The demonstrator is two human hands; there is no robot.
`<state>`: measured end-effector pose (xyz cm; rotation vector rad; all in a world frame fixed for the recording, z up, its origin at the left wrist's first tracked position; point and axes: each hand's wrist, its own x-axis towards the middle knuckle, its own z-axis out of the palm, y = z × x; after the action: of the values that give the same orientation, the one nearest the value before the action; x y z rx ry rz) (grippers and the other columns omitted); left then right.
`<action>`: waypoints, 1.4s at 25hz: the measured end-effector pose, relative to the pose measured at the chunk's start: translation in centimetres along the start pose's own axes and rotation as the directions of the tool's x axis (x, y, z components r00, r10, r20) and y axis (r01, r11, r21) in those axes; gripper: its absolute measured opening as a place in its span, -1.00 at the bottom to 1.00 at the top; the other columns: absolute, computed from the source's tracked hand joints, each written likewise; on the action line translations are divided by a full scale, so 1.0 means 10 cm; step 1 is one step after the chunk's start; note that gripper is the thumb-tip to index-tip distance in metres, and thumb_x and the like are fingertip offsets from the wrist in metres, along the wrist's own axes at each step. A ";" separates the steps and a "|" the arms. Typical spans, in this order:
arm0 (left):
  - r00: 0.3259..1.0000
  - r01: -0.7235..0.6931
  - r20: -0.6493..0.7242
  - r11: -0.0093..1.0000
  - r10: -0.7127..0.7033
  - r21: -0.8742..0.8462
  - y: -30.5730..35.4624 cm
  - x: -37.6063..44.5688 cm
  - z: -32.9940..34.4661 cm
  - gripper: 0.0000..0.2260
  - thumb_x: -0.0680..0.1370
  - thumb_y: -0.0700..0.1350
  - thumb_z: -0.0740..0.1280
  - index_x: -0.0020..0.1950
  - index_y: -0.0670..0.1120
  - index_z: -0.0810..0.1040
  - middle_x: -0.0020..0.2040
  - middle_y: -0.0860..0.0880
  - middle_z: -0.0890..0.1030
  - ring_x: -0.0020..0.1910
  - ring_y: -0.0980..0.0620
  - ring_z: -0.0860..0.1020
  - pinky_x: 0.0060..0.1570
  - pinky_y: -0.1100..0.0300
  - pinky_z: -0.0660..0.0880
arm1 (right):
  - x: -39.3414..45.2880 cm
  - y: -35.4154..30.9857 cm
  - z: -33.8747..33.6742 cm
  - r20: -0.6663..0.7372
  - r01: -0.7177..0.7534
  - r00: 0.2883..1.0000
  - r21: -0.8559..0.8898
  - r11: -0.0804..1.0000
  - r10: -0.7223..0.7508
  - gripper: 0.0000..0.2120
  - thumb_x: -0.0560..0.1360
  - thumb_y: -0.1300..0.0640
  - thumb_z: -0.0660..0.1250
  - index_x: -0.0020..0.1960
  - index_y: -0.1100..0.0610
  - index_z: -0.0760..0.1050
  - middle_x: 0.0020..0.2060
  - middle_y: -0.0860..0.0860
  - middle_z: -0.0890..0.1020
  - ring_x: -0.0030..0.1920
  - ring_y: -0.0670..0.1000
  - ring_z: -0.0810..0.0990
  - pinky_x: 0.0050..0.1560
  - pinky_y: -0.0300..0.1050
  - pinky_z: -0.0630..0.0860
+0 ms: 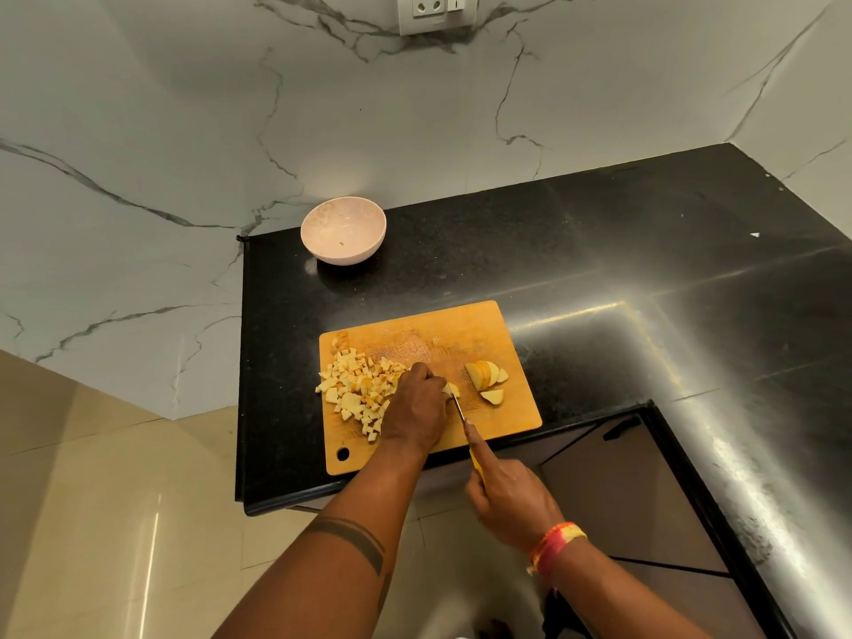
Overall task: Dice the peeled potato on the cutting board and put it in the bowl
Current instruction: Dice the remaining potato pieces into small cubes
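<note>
A wooden cutting board [465,334] lies on the black counter. A heap of diced potato [357,385] covers its left part. Several uncut potato slices [485,375] lie on its right part. My left hand [417,408] rests on the board with curled fingers holding a small potato piece [452,388] down. My right hand [507,500] grips a yellow-handled knife [461,410], its blade against that piece just right of my left fingers. A pale pink bowl [343,230] stands beyond the board at the counter's back left; only a tiny speck shows inside it.
The black counter [622,269] runs back to a marble wall and turns along the right side. A wall socket [435,11] is high on the wall. Cabinet fronts [645,500] sit below the counter. Tiled floor lies left.
</note>
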<state>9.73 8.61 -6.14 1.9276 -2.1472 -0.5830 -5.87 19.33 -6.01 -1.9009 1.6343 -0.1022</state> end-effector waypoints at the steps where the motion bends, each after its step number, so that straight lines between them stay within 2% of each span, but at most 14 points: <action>1: 1.000 0.000 0.003 1.000 0.000 -0.001 0.00 0.00 -0.01 -0.73 0.64 -0.11 0.29 0.30 -0.13 0.59 0.20 -0.08 0.47 0.23 -0.06 0.44 0.16 0.07 0.50 | -0.07 0.03 0.01 0.005 0.006 1.000 0.011 1.000 -0.006 -0.29 0.62 -0.02 0.08 0.62 -0.17 -0.28 -0.34 -0.02 0.54 -0.38 -0.02 0.50 -0.35 0.02 0.46; 7: 1.000 0.009 0.011 1.000 -0.008 -0.019 -0.07 -0.01 -0.05 -0.78 0.63 -0.18 0.27 0.25 -0.14 0.59 0.16 -0.09 0.49 0.13 -0.07 0.51 0.10 0.05 0.51 | 0.18 -0.11 -0.04 -0.052 0.036 0.998 0.010 0.999 -0.035 -0.29 0.62 -0.01 0.10 0.64 -0.14 -0.20 -0.31 -0.01 0.52 -0.33 0.01 0.51 -0.29 0.05 0.47; 11: 0.999 0.034 -0.006 0.999 -0.034 -0.040 -0.06 0.00 -0.06 -0.80 0.62 -0.17 0.28 0.20 -0.12 0.60 0.12 -0.09 0.50 0.06 -0.07 0.53 0.04 0.03 0.53 | 0.41 -0.18 -0.09 0.006 0.027 1.000 0.017 1.000 -0.027 -0.30 0.61 -0.01 0.12 0.65 -0.10 -0.13 -0.28 0.07 0.54 -0.31 0.07 0.53 -0.27 0.07 0.49; 15: 0.998 0.062 0.011 0.997 -0.061 -0.036 -0.04 0.02 -0.07 -0.79 0.62 -0.18 0.28 0.22 -0.13 0.61 0.14 -0.10 0.51 0.11 -0.10 0.53 0.07 0.03 0.53 | 0.29 -0.07 -0.04 0.022 0.020 1.000 0.014 1.000 -0.021 -0.27 0.61 0.00 0.12 0.62 -0.17 -0.24 -0.27 0.07 0.57 -0.31 0.07 0.55 -0.26 0.08 0.53; 18: 0.998 0.067 0.019 0.997 -0.067 -0.041 -0.03 0.03 -0.09 -0.76 0.60 -0.17 0.33 0.25 -0.13 0.61 0.16 -0.10 0.52 0.13 -0.10 0.53 0.10 0.05 0.53 | -0.03 0.06 0.04 0.029 0.038 0.999 0.017 0.999 -0.039 -0.26 0.61 -0.01 0.10 0.59 -0.23 -0.32 -0.34 -0.01 0.56 -0.38 -0.01 0.52 -0.37 -0.03 0.44; 20: 0.997 0.070 0.023 0.997 -0.069 -0.044 -0.04 0.04 -0.11 -0.76 0.60 -0.19 0.31 0.26 -0.12 0.60 0.16 -0.11 0.52 0.14 -0.10 0.52 0.10 0.06 0.51 | -0.11 0.09 0.05 0.025 0.056 0.998 0.039 0.998 -0.057 -0.26 0.60 -0.02 0.09 0.59 -0.25 -0.33 -0.37 -0.03 0.55 -0.40 0.00 0.51 -0.39 -0.04 0.41; 23: 0.995 0.097 0.019 0.995 -0.097 -0.029 -0.06 0.02 -0.12 -0.77 0.62 -0.21 0.26 0.24 -0.12 0.60 0.16 -0.12 0.53 0.15 -0.11 0.52 0.10 0.06 0.50 | 0.03 0.00 0.02 -0.023 0.088 0.996 0.035 0.996 -0.087 -0.26 0.61 -0.01 0.10 0.60 -0.21 -0.31 -0.34 -0.02 0.54 -0.38 -0.02 0.51 -0.33 0.02 0.48; 26: 0.991 0.132 0.006 0.991 -0.132 -0.029 -0.05 0.00 -0.12 -0.78 0.61 -0.22 0.25 0.20 -0.11 0.61 0.13 -0.13 0.54 0.13 -0.13 0.53 0.07 0.04 0.50 | 0.25 -0.13 0.00 -0.043 0.092 0.995 0.038 0.995 -0.091 -0.28 0.61 -0.01 0.12 0.63 -0.16 -0.22 -0.28 0.04 0.55 -0.32 0.03 0.52 -0.25 0.11 0.51; 31: 0.988 0.155 -0.001 0.988 -0.155 0.011 -0.01 0.00 -0.12 -0.81 0.62 -0.20 0.24 0.16 -0.13 0.60 0.10 -0.14 0.54 0.08 -0.14 0.54 -0.01 0.04 0.51 | 0.38 -0.22 -0.07 0.010 0.063 0.998 0.049 0.997 -0.064 -0.31 0.62 0.03 0.14 0.65 -0.10 -0.13 -0.31 0.04 0.51 -0.35 0.00 0.47 -0.36 -0.07 0.32; 35: 0.985 0.170 0.017 0.985 -0.170 0.014 -0.03 0.02 -0.10 -0.81 0.61 -0.19 0.26 0.17 -0.12 0.60 0.12 -0.14 0.54 0.12 -0.15 0.54 0.02 0.04 0.53 | 0.09 -0.07 0.00 0.037 0.072 0.997 0.041 0.997 -0.073 -0.29 0.62 0.01 0.11 0.63 -0.16 -0.21 -0.30 0.02 0.54 -0.35 -0.01 0.50 -0.32 -0.02 0.42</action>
<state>10.35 8.28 -5.35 2.1346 -2.0140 -0.6196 -5.06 18.53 -5.96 -1.9204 1.5270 -0.1262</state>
